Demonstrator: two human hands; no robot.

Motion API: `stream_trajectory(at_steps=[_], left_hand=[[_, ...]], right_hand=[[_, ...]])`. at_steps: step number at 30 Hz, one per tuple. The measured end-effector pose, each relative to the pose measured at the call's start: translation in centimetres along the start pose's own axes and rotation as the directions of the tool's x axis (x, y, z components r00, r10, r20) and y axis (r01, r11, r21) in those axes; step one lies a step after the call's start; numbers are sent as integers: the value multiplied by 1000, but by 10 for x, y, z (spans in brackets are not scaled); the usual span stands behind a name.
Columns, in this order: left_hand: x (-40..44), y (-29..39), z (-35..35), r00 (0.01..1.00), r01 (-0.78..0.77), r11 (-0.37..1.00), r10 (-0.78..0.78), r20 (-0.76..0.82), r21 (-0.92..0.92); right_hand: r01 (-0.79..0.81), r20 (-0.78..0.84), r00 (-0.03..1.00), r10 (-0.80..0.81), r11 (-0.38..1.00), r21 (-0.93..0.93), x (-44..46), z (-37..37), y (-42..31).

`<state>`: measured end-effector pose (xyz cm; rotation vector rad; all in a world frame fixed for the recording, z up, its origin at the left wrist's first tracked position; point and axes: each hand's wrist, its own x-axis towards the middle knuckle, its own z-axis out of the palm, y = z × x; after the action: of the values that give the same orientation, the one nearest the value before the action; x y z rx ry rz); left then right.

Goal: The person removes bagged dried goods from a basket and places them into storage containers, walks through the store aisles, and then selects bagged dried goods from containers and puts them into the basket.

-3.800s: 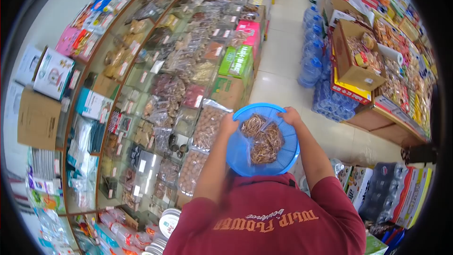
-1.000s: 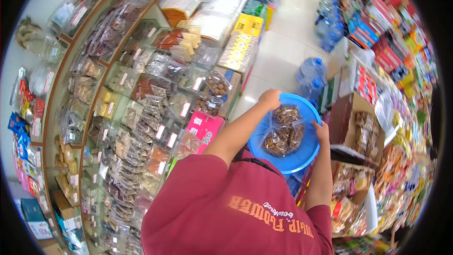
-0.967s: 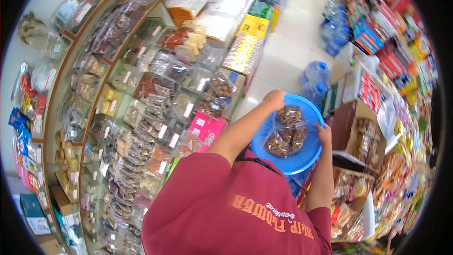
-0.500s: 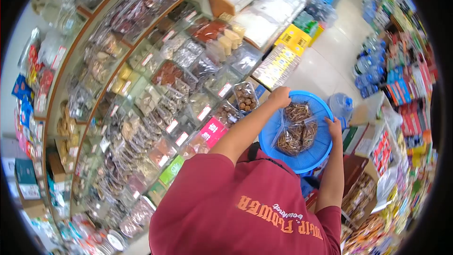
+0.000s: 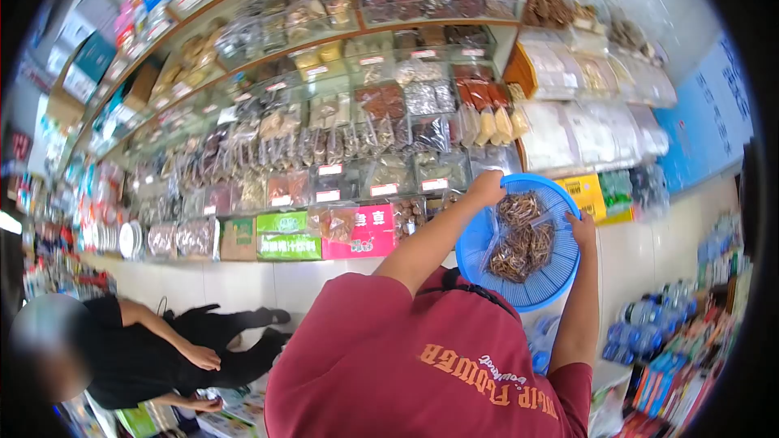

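Note:
A round blue plastic basket (image 5: 519, 300) is held out in front of me, tilted so its inside shows. My left hand (image 5: 487, 188) is closed on its upper left rim, and my right hand (image 5: 581, 229) grips the right rim. Inside lie several clear plastic bags of brown, thin, dried pieces (image 5: 523, 245); their exact kind I cannot make out. Some fingers of each hand are hidden by the rim.
Ahead, stepped shelves (image 5: 438, 26) carry many bagged dry goods. Cartons, including a pink box (image 5: 372, 231), line the shelf's foot. Bottled water (image 5: 649, 320) stands at the right. At the lower left is another person in black clothes (image 5: 146, 353).
My view has turned, so the shelves now run across the top and the other person appears at the lower left. Both hands still hold the basket with the bags inside.

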<state>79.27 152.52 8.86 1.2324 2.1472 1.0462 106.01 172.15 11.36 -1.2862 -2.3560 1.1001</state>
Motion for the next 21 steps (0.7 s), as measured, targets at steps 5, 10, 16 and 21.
stream_trajectory(at_steps=[5, 10, 16, 21], left_hand=[[-13, 7, -14, 985, 128, 992, -125, -118, 17], [-48, -12, -28, 910, 373, 924, -348, -224, 82], [-121, -46, -55, 805, 486, 874, -451, -385, -6], [-158, -77, -76, 691, 603, 797, -536, -485, -21]], right_hand=[[82, 170, 983, -71, 995, -62, 51, 6, -19], [126, 372, 919, -130, 991, 37, 86, 51, -29], [340, 556, 778, -291, 940, 17, 106, 131, -81], [393, 614, 721, -321, 919, 19, 102, 183, -124]])
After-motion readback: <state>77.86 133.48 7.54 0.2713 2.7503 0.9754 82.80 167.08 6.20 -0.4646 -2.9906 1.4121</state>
